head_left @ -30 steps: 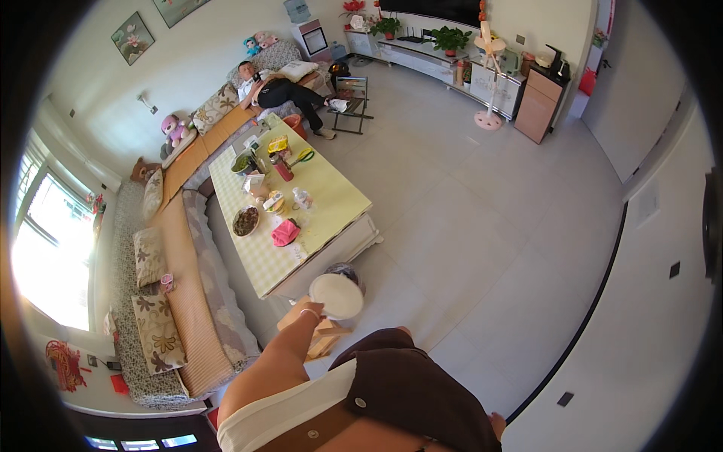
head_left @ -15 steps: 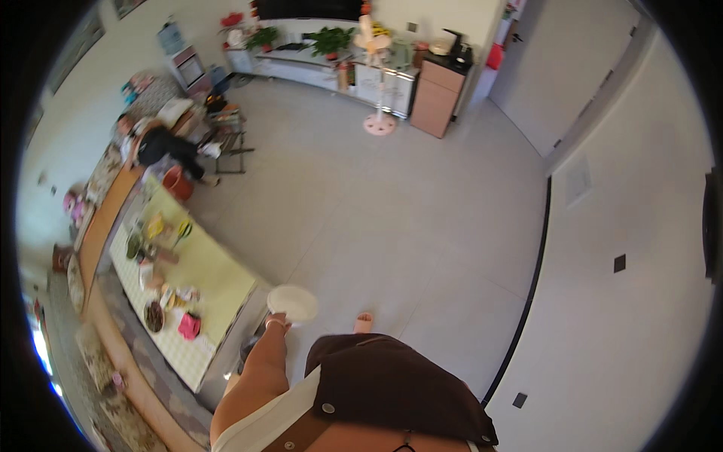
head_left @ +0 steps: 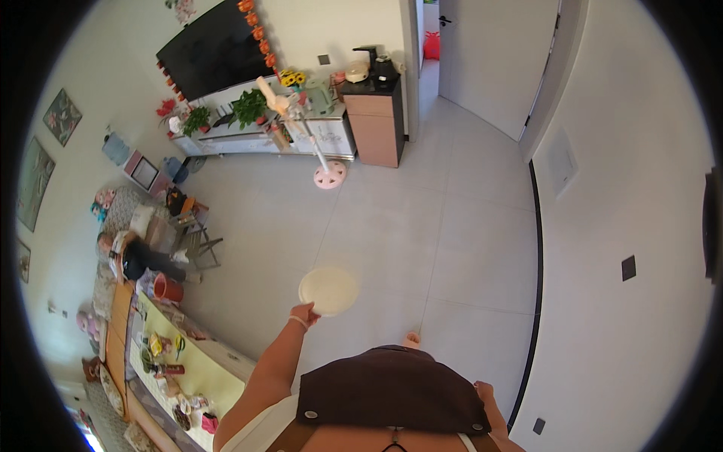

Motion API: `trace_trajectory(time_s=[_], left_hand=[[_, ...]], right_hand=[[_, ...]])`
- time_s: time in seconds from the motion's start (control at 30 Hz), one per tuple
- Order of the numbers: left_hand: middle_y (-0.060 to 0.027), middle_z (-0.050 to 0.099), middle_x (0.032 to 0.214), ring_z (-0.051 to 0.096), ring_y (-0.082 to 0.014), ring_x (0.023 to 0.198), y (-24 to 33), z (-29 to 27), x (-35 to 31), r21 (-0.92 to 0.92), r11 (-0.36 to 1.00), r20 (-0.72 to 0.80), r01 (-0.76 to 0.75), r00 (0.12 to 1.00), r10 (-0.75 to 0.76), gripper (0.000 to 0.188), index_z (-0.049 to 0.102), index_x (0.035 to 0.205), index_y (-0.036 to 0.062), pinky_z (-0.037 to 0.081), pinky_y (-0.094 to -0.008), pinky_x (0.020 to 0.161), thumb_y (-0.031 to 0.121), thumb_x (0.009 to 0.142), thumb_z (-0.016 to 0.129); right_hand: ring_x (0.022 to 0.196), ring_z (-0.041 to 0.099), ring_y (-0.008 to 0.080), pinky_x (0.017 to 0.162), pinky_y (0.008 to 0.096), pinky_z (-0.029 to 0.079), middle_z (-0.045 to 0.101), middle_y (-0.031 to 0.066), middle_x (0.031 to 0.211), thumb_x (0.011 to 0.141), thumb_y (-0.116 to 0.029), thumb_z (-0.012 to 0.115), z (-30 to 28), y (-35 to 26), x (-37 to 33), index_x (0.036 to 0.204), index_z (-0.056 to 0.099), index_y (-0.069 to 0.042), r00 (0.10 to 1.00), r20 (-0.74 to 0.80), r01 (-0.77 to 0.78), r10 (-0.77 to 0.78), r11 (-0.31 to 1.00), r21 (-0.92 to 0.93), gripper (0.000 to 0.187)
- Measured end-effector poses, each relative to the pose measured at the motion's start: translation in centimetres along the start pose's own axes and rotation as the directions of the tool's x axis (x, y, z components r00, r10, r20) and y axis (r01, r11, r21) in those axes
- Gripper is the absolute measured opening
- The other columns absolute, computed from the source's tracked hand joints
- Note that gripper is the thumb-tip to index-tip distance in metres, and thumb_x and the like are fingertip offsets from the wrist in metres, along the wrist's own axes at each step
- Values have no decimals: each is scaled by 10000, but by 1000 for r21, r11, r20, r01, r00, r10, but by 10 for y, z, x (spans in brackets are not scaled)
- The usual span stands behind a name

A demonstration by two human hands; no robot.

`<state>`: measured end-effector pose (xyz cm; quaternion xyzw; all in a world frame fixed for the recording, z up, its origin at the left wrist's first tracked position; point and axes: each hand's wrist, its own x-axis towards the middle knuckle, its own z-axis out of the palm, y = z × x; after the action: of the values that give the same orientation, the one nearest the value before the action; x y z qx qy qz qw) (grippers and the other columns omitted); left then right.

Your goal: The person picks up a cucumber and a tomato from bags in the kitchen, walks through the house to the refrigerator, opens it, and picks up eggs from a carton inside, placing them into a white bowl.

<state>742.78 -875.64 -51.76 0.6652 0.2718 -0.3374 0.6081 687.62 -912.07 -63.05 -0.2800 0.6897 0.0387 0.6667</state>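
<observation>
In my left hand (head_left: 306, 313) is the rim of a round, cream-coloured plate (head_left: 329, 291), pinched between closed fingers and held out over the floor in front of me. Nothing lies on its visible face, and its far edge is smeared by motion. My right hand (head_left: 484, 391) hangs low beside my body at the right, mostly hidden by the dark brown apron (head_left: 392, 388). Its fingers are too small and covered to read. One of my feet (head_left: 412, 339) shows past the apron's edge.
A long table (head_left: 221, 377) with food and containers stands at the left. Beyond it are a red bucket (head_left: 167, 288), a seated person (head_left: 143, 258) and a folding stool (head_left: 202, 247). Ahead stand a pink-and-white fan (head_left: 329, 175) and a cabinet (head_left: 373, 128). A wall (head_left: 602, 324) borders the right; a door (head_left: 493, 68) stands ajar.
My view has tilted up and turned, bringing in the television and more of the doorway. The plate in my left hand has moved forward, away from the table. My right hand has come into view.
</observation>
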Motion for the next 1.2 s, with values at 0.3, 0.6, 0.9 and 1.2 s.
trace_trajectory(time_s=[0.3,0.6,0.9,1.2], left_hand=[[-148,576,877,583,-267,631,9,-4,63,-178,964,-459,199,850,-260,283,489,1005,71,482,-402,434,270,816,556],[-89,570,651,531,-212,498,113,124,242,971,-5,-229,237,930,-288,247,563,798,95,416,-358,391,338,810,521],[-109,570,601,536,-177,477,396,569,340,207,956,267,-209,952,151,286,536,756,1,422,-275,400,277,829,542],[-99,604,685,567,-186,523,498,785,329,146,988,402,-40,916,-22,216,540,853,29,441,-276,452,242,828,570]], right_hand=[[567,608,248,441,326,470,612,151,758,827,-174,497,125,-255,110,879,505,-23,936,260,287,-236,941,-179,159],[622,605,174,517,297,467,614,82,780,820,-284,513,219,-451,77,951,565,-35,939,279,305,-199,856,-418,286],[499,572,236,400,323,456,596,147,693,815,-144,475,147,-599,131,835,526,-40,985,-153,79,-77,997,11,118],[466,561,194,430,322,457,598,113,603,815,-143,454,178,-797,274,690,545,-48,996,0,86,-92,935,-345,182]])
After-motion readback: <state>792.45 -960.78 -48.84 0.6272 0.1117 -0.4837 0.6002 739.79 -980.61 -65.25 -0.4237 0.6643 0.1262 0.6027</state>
